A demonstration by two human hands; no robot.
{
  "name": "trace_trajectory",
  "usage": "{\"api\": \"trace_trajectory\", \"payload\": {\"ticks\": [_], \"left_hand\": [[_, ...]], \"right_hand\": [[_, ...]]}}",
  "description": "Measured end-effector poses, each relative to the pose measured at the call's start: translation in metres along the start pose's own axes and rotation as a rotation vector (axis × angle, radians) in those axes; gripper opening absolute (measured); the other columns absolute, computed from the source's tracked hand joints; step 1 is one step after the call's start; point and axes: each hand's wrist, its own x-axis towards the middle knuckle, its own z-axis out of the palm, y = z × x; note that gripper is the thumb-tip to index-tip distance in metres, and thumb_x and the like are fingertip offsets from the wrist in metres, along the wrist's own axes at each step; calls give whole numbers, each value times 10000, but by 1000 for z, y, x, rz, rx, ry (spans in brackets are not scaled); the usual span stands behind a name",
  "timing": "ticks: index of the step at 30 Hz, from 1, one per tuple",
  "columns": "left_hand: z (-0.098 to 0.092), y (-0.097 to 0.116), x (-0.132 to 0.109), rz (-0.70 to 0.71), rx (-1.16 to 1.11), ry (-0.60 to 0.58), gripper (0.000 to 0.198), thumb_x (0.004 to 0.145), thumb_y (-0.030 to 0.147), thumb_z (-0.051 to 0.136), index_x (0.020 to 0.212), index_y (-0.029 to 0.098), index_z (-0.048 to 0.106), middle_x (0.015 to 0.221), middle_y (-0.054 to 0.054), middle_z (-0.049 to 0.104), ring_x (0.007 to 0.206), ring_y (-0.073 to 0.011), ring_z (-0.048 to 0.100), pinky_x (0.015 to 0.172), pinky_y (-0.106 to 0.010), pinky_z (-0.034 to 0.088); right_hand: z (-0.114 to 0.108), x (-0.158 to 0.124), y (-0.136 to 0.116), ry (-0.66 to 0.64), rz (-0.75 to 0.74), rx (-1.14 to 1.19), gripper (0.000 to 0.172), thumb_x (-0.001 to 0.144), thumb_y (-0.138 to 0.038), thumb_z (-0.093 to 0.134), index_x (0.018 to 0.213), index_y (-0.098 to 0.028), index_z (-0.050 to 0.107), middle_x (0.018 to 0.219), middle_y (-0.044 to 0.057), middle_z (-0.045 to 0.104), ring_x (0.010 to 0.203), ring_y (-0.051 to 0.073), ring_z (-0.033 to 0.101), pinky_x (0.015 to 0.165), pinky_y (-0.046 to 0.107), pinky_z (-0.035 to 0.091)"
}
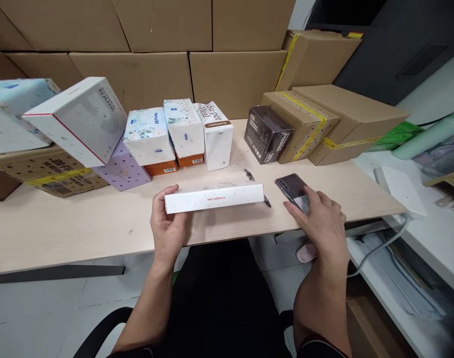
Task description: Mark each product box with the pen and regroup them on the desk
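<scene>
- Black-clad legs nearest, cut off below;
- left hand: fingers closed on a white box over the counter; red lettering hard to read;
- right hand: fingers curved over a phone, partly covering it; cannot tell if gripped;
- pen, partly hidden;
- behind, cartons marked "POWER BANK", "Su-per Meal"

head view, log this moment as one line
left hand: holds flat white box | right hand: grips phone | pen: partly hidden behind flat white box | dark box: beyond phone
</scene>
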Motion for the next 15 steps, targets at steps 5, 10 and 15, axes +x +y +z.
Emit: {"api": "trace_trajectory", "payload": {"ticks": [5, 10, 15], "left_hand": [[0, -1, 0, 13, 2, 0, 399, 809, 172, 753, 1191, 259, 679, 1190, -21, 688, 1046, -155, 643, 920, -262, 510], [1, 1, 0, 11, 19, 15, 393, 802, 172, 739, 1182, 247, 676, 1205, -31, 689, 1039, -166, 654, 896, -274, 528], [1, -1, 0, 15, 15, 11, 393, 807, 161, 751, 1184, 255, 690, 1199, -20, 700, 1039, -150, 647, 900, -247, 513]], "right_hand": [[10, 1, 3, 52, -11, 1, 650, 966, -563, 570, 1455, -136, 594, 1415, 282, 621, 1206, 469, 580, 947, 640, 477], [14, 2, -11, 296, -67, 113, 532, 974, -498, 575, 1351, -133, 663, 1383, 281, 616, 1229, 455, 523, 965, 655, 448], [14, 8, -55, 244, -300, 150, 333, 981, -392, 606, 1093, -122, 766, 1014, 213, 707, 1000, 357, 601, 850, 488, 500]]}}
